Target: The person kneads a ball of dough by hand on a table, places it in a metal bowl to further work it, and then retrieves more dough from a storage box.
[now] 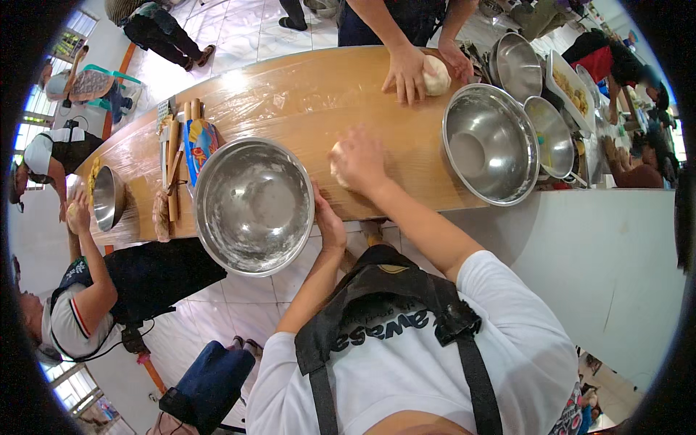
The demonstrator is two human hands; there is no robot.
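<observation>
My left hand (pixel 329 222) is against the right side of a wide stainless steel mixing bowl (pixel 266 204), its fingers partly hidden by the wall. White floury residue coats the inside of this bowl, which sits at the table's near edge and overhangs it. My right hand (pixel 363 159), slightly blurred, lies over a lump of pale dough (pixel 338 168) on the plastic-covered wooden table (pixel 304 103). Most of that dough is hidden under my palm and fingers. Across the table, another person's hands (pixel 410 73) are at a smooth round dough ball (pixel 436 76).
A large steel bowl (pixel 484 147) stands right, beside more bowls and a white tray (pixel 571 92) of food. Left of my bowl lie a blue-yellow packet (pixel 200 144), rolling pins (pixel 173 157) and a metal grater (pixel 163 110). Another person works near a small bowl (pixel 109 198).
</observation>
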